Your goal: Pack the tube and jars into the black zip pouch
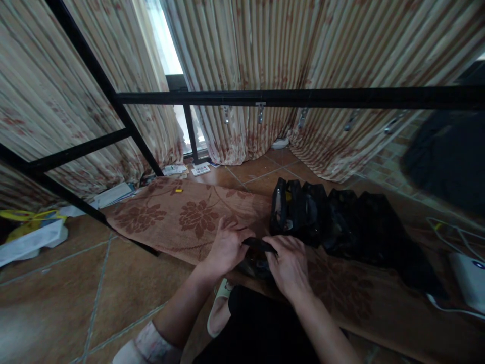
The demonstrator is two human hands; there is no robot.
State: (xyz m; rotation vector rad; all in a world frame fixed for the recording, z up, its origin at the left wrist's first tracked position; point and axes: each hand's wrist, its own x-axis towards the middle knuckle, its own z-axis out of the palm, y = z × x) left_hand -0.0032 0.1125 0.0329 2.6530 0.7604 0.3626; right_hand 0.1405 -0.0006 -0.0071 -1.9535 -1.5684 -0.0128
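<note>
My left hand (229,245) and my right hand (290,263) pinch the two ends of the top edge of a small black bag (254,265). That bag rests near the front edge of the cloth-covered bench, close to my lap. Its lower part is dark and shiny, and the contents cannot be made out. Just beyond my right hand, several black bags (343,222) stand in a row. The nearest of them, a black pouch (280,205) with a see-through side, shows a bit of yellow inside.
A brown flowered cloth (166,212) covers the bench, with a small yellow piece (179,190) on it. Behind runs a black metal frame (288,97) with hanging metal clips (260,114). A white device (470,278) with a cable lies at right. Curtains (242,50) hang behind.
</note>
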